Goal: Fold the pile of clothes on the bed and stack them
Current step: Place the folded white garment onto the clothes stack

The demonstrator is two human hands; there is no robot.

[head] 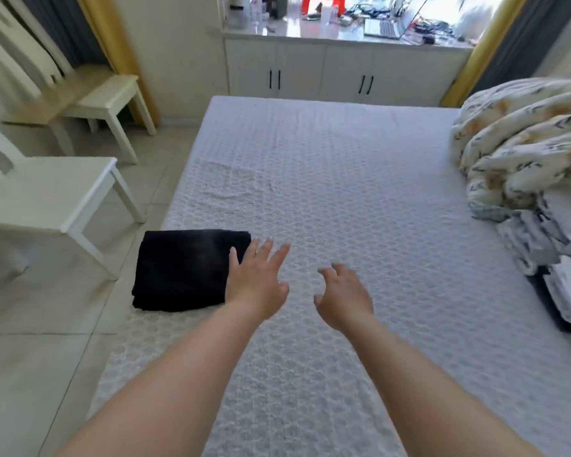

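Black folded garment [185, 270] sits at the bed's [343, 192] left edge, left hand [256, 282] spread flat just beside it, right hand [342, 296] loosely curled, holding nothing; soft and floppy, so I'd lift it from underneath.

- Bed [343, 179]: white cloth cover, quilted, matt, raised bubbly pattern.
- Black garment [182, 268]: folded cloth, matt, soft nap.
- Duvet [524, 140]: printed cloth, cream with leaf pattern, crumpled.
- Chair [47, 192]: white painted, smooth, slight sheen.
- Floor [30, 357]: pale tiles, smooth, faintly glossy.
- Cabinet [310, 70]: white smooth doors, dark handles; glossy top.
- Curtain [112, 37]: yellow cloth, matt.
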